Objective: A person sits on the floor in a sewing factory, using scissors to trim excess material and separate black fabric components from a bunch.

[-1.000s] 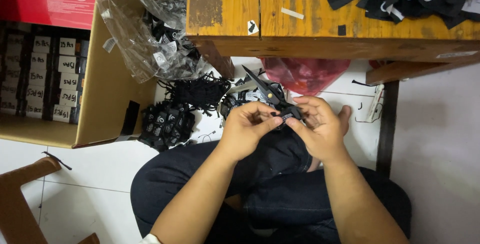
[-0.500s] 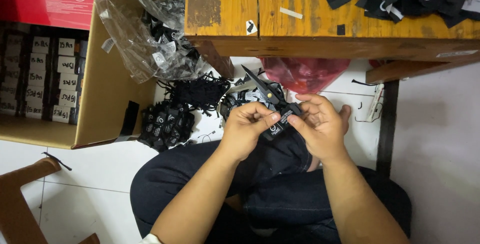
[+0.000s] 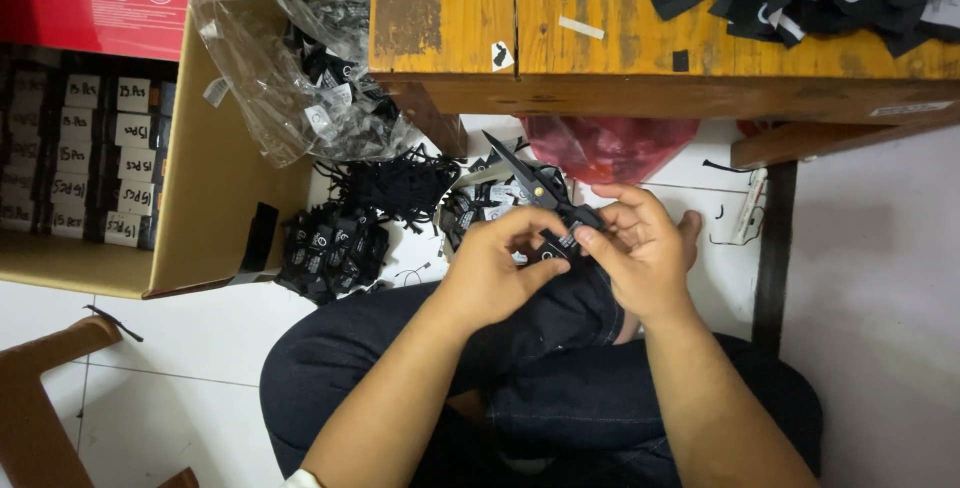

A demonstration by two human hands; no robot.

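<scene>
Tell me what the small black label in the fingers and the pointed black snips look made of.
The small black label, pinched between left hand and right hand, looks like woven fabric: matte and thin, with pale marks. The pointed black snips look like dark-coated metal: thin, stiff blades with a faint sheen.

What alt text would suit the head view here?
Seated person's left hand and right hand pinch a small black label above their lap, the right also holding black scissors. Around them: a wooden table, cardboard box, and loose black labels on the floor.

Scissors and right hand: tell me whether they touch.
Touching. The head view shows the right hand gripping the scissors at the handle, blades pointing away.
</scene>
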